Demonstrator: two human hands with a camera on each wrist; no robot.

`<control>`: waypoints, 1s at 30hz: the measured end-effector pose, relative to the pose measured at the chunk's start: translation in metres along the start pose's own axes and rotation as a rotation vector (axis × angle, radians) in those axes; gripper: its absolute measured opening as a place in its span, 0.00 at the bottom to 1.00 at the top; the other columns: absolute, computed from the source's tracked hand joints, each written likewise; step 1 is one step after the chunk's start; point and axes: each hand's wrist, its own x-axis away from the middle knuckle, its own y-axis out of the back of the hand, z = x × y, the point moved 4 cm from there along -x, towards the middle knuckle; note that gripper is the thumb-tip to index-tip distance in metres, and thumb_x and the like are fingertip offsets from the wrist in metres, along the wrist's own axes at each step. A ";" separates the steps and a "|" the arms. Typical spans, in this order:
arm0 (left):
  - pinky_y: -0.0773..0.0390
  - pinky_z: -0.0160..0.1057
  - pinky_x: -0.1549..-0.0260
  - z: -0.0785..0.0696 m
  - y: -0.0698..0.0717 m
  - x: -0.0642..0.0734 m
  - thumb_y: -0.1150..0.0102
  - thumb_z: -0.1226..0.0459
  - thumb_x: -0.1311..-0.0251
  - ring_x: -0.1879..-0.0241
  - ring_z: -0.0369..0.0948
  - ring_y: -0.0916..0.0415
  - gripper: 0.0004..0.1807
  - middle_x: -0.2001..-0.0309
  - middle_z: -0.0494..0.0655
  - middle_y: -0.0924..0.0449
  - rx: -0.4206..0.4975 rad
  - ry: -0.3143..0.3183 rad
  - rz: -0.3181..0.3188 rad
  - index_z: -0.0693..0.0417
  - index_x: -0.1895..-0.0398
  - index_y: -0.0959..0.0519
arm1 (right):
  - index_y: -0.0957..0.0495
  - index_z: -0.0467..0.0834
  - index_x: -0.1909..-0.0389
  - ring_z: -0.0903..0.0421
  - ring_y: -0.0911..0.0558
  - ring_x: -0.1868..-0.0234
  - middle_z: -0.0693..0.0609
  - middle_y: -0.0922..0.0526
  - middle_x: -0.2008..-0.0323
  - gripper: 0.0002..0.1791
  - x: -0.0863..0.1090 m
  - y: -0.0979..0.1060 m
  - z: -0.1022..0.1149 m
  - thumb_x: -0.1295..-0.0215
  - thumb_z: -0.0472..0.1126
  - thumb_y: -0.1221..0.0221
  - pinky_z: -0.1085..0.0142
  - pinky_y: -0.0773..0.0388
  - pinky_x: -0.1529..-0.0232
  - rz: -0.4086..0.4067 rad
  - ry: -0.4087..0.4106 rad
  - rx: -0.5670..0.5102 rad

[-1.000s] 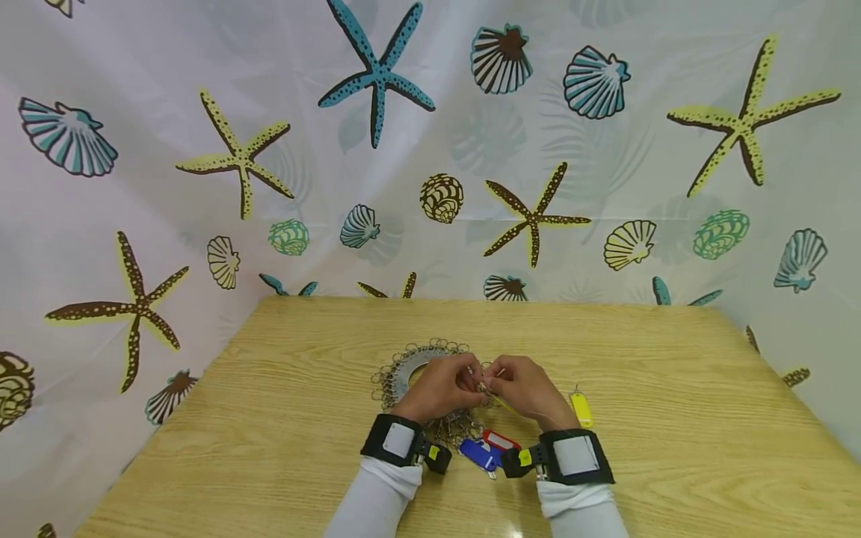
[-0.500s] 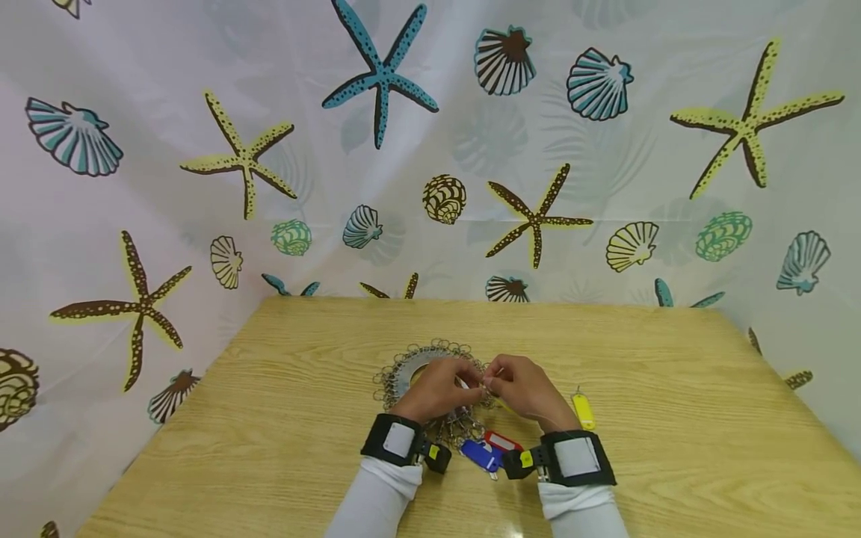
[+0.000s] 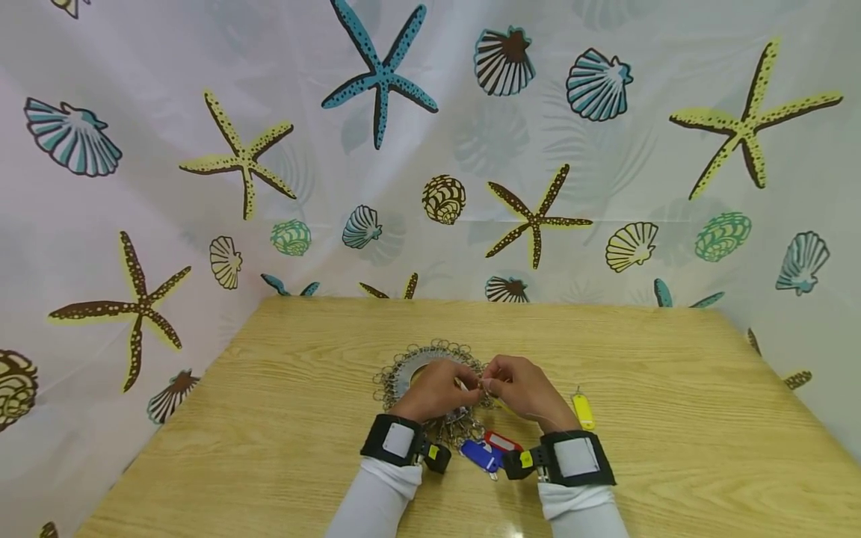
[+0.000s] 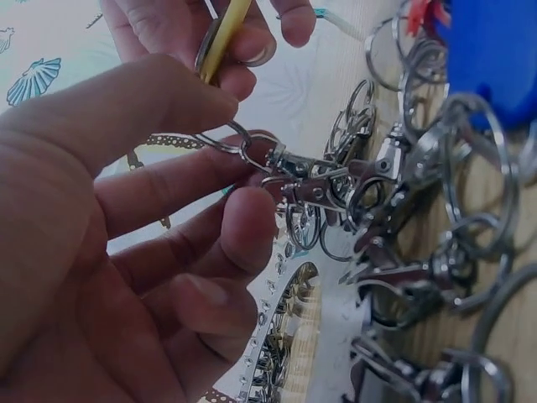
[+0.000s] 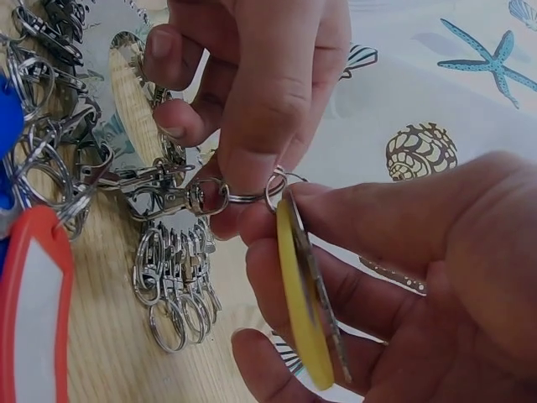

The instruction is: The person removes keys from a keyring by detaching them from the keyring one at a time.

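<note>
Scarcely moved: left grip [image 3: 437, 388] clamped on ring [image 5: 243, 200], right grip [image 3: 525, 388] on yellow tag [image 5: 300, 302] (table's side edges [image 3: 753, 360] well away)

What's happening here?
A person's left hand pinches a ring on a clip of the disc; their right hand holds a yellow tag and a key up to it. Whether they are linked is unclear. A blue tag and a red tag lie nearer the person, another yellow tag to the right.

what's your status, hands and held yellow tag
Left hand pinches clasp ring; right hand holds yellow tag. Tag's small ring at clasp ring, threading unclear. Red tag nearby, not blocking.
</note>
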 end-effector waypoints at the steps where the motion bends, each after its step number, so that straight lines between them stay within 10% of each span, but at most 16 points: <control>1: 0.25 0.33 0.74 0.000 0.000 0.000 0.37 0.63 0.39 0.73 0.33 0.25 0.08 0.67 0.41 0.18 0.004 -0.006 0.005 0.52 0.58 0.14 | 0.22 0.43 0.68 0.55 0.28 0.72 0.51 0.21 0.70 0.05 0.000 0.000 0.000 0.33 0.34 0.44 0.63 0.34 0.73 -0.001 0.003 0.005; 30: 0.24 0.35 0.68 0.000 -0.001 0.001 0.42 0.53 0.34 0.69 0.32 0.23 0.12 0.65 0.38 0.16 0.026 -0.004 0.023 0.48 0.60 0.15 | 0.22 0.44 0.69 0.55 0.26 0.71 0.51 0.21 0.71 0.05 0.001 0.000 0.000 0.34 0.34 0.42 0.64 0.32 0.72 -0.011 -0.020 0.038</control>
